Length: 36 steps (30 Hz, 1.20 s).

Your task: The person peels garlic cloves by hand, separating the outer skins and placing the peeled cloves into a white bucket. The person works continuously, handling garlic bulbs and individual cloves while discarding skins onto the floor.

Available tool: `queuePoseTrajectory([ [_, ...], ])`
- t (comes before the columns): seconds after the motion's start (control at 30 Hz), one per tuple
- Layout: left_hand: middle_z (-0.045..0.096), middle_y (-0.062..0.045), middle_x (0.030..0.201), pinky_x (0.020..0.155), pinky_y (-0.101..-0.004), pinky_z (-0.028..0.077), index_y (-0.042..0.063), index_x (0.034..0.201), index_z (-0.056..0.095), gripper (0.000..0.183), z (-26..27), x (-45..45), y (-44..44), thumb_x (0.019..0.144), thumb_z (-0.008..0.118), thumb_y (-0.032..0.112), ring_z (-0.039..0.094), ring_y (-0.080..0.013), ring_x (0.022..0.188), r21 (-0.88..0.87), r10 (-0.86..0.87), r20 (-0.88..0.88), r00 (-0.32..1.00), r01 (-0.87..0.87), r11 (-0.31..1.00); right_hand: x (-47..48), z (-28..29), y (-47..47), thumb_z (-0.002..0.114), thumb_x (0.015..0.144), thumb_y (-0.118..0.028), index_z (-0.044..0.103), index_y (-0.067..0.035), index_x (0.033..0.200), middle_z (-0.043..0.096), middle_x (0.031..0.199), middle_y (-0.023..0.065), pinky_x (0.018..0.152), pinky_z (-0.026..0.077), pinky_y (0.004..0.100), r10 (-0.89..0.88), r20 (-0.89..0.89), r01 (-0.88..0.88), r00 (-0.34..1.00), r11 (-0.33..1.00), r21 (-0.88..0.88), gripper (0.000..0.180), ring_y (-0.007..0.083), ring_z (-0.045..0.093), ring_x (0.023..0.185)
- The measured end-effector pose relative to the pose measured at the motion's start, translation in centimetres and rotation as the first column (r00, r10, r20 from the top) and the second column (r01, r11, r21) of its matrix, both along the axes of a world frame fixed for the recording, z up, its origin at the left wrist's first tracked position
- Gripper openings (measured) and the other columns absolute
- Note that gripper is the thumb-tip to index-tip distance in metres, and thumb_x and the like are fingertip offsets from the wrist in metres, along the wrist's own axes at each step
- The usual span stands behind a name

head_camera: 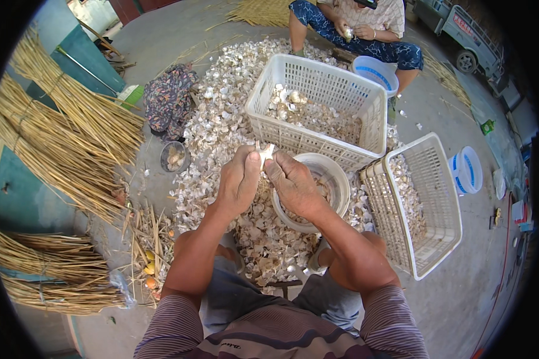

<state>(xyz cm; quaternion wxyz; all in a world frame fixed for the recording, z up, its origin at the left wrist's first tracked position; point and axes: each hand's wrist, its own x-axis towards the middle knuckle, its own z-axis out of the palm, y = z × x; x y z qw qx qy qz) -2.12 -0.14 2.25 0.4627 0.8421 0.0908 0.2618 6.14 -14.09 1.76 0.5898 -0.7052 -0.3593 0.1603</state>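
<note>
Between my two hands is a whitish piece of a garlic bulb (265,152), pinched at the fingertips. My left hand (240,177) grips it from the left, its thumb on top. My right hand (294,179) holds the other side with thumb and forefinger. Below and right of the hands stands a round white tub (344,197), partly hidden by my right hand and forearm. Beyond my hands, a white plastic crate (316,137) holds some garlic bulbs (289,98) and loose skins. Garlic skins (269,242) cover the floor beneath my hands and between my legs.
A second crate (447,215) lies tipped at the right, skins inside. Bundles of dry stalks (67,139) lean at the left, near a patterned cloth (168,101) and a small bowl (174,157). Opposite sits another person (359,31) holding garlic, beside a white bucket (376,74).
</note>
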Motion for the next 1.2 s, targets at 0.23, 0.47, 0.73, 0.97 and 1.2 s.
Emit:
queuePoseTrajectory([
  [0.23, 0.063, -0.014, 0.091, 0.078, -0.0374, 0.046, -0.004, 0.109, 0.058, 0.048, -0.4, 0.3, 0.2, 0.108, 0.034, 0.038, 0.056, -0.0188, 0.086, -0.2, -0.036, 0.126, 0.991, 0.061, 0.978, -0.8, 1.1, 0.3, 0.05, 0.105, -0.03, 0.053, 0.001, 0.099, 0.059, 0.082, 0.0179, 0.072, 0.048, 0.041, -0.03, 0.01, 0.029, 0.999, 0.996, 0.085, 0.032, 0.0257, 0.057, 0.074],
  [0.47, 0.065, -0.015, 0.093, 0.078, -0.0385, 0.047, -0.002, 0.113, 0.057, 0.051, 0.5, -0.5, 0.2, 0.107, 0.036, 0.044, 0.061, -0.0222, 0.086, -0.107, -0.059, 0.004, 0.998, 0.059, 0.993, -0.2, 1.1, 0.1, 0.051, 0.106, -0.033, 0.054, 0.001, 0.101, 0.058, 0.084, 0.0155, 0.073, 0.048, 0.0386, -0.01, -0.055, 0.009, 0.998, 1.0, -0.028, 0.035, 0.0214, 0.056, 0.077],
  [0.73, 0.064, -0.017, 0.088, 0.072, -0.0396, 0.048, 0.0, 0.12, 0.052, 0.044, 0.3, -0.1, 0.0, 0.105, 0.044, 0.041, 0.063, -0.0238, 0.082, -0.011, -0.119, -0.07, 0.99, 0.118, 0.993, 0.0, 0.6, 0.0, 0.054, 0.1, -0.018, 0.06, 0.0, 0.097, 0.061, 0.077, 0.0135, 0.066, 0.049, 0.0352, -0.104, -0.026, 0.105, 0.994, 0.994, 0.031, 0.019, 0.0162, 0.055, 0.07],
  [0.97, 0.06, -0.012, 0.082, 0.066, -0.0371, 0.046, 0.0, 0.117, 0.052, 0.04, -0.6, 0.2, -0.9, 0.106, 0.042, 0.037, 0.058, -0.0199, 0.073, -0.064, -0.093, 0.038, 0.995, 0.095, 0.993, -0.2, -0.4, 1.2, 0.052, 0.099, -0.017, 0.061, -0.003, 0.086, 0.055, 0.068, 0.0028, 0.052, 0.039, 0.0287, -0.142, -0.35, 0.229, 0.926, 0.948, 0.221, 0.02, 0.0091, 0.044, 0.056],
  [1.2, 0.062, -0.005, 0.085, 0.057, -0.0246, 0.041, 0.002, 0.117, 0.055, 0.046, -0.2, -0.1, -0.7, 0.107, 0.04, 0.044, 0.052, -0.0076, 0.068, -0.403, -0.08, 0.062, 0.995, 0.099, 0.91, 0.8, 1.0, -0.5, 0.045, 0.105, -0.028, 0.059, -0.008, 0.102, 0.05, 0.072, -0.0003, 0.04, 0.024, 0.0232, 0.283, -0.821, 0.055, 0.496, 0.933, 0.355, 0.024, 0.0069, 0.027, 0.045],
])
